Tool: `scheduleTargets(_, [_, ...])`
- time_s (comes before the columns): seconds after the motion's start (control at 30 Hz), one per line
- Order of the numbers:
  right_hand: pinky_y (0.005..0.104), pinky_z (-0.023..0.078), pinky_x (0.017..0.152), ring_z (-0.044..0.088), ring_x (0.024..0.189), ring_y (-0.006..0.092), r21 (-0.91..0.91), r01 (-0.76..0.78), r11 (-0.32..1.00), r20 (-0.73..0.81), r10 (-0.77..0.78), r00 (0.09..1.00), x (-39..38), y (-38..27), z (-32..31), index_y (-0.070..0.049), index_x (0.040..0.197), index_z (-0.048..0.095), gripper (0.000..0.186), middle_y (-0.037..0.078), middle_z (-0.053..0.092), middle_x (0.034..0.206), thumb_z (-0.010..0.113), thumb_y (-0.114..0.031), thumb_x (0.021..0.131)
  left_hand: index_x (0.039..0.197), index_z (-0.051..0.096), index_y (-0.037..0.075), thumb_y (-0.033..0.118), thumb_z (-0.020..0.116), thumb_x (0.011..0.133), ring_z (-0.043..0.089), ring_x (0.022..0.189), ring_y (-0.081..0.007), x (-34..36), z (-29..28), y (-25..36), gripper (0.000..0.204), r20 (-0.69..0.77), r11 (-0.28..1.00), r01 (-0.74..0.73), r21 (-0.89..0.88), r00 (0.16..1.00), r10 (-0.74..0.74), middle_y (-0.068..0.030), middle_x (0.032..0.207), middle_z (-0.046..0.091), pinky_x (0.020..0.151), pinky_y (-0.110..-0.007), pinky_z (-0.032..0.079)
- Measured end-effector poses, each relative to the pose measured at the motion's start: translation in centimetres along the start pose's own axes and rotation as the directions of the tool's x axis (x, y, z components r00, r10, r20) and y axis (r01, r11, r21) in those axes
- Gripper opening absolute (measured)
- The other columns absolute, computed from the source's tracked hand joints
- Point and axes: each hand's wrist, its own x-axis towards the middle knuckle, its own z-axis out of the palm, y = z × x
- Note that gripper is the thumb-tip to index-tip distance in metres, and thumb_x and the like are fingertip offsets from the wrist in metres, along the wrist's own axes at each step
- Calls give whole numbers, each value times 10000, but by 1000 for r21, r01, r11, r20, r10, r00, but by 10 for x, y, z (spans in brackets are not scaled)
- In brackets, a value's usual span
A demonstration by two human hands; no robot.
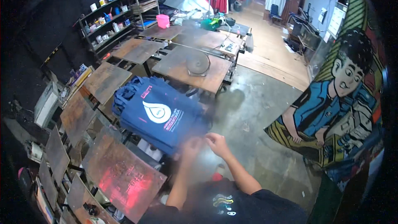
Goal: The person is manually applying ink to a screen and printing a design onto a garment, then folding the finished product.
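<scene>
A thick stack of navy blue fabric tote bags [182, 103], with a white drop-shaped print and pink lettering on top, lies on a board in front of me. Bunched handles stick out at its far left side. My left hand [190, 147] is by the stack's near right corner; a haze blurs its fingers, so I cannot tell what they hold. Just right of it, my right hand [216, 143] is beyond the bags' edge. Its fingers are bent and pinched together, and whatever may be between them is too small to make out.
Stained flat printing boards [124, 174] on metal arms surround the stack, the nearest lit red. A round fan-like object [198, 64] is on a farther board. Shelves of paint pots [103, 27] stand back left. A cartoon-printed cloth [331, 99] hangs at right, above the concrete floor [257, 124].
</scene>
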Motion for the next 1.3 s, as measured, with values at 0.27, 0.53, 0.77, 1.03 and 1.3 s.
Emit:
scheduleTargets(0.27, [343, 532, 750, 669, 838, 236, 17, 82, 996, -53, -81, 995, 86, 74, -54, 1, 1036, 701, 239, 152, 711, 952, 648, -167, 875, 949, 651, -1, 119, 625, 944, 612, 803, -82, 85, 58, 24, 123, -178, 1000, 27, 4, 984, -26, -16, 862, 678, 743, -232, 486])
scheduleTargets(0.53, [374, 513, 873, 679, 978, 310, 123, -23, 992, 180, 0, 984, 128, 59, -78, -2, 1073, 692, 304, 182, 702, 1058, 618, -234, 891, 985, 640, 18, 135, 607, 965, 587, 722, -72, 134, 47, -20, 124, -424, 981, 112, -157, 890, -170, -35, 856, 666, 674, -214, 475])
scheduleTargets(0.77, [332, 536, 738, 700, 812, 238, 94, 210, 973, 81, -217, 973, 182, 64, -77, -14, 1018, 703, 229, 151, 722, 939, 673, -190, 875, 1054, 587, 16, 300, 763, 845, 548, 791, -176, 199, 30, -38, 394, -677, 911, 255, 323, 735, 34, -96, 975, 575, 718, -318, 470])
scheduleTargets(1.03, [333, 536, 759, 701, 850, 253, 101, 168, 981, 91, -178, 980, 236, 51, -33, 17, 1016, 692, 221, 175, 710, 946, 662, -136, 860, 1042, 586, 75, 263, 773, 742, 585, 988, -329, 214, 24, -51, 400, -607, 800, 405, 444, 792, -64, -137, 1041, 573, 847, -429, 476])
scheduleTargets(1.3, [407, 534, 788, 680, 881, 325, 140, 264, 954, 274, -294, 916, 270, 26, 13, -11, 946, 706, 163, 173, 699, 961, 624, -126, 864, 914, 600, 59, 224, 711, 851, 524, 860, -284, 218, 19, -53, 208, -537, 755, 270, 597, 834, 126, -117, 888, 543, 779, -365, 430])
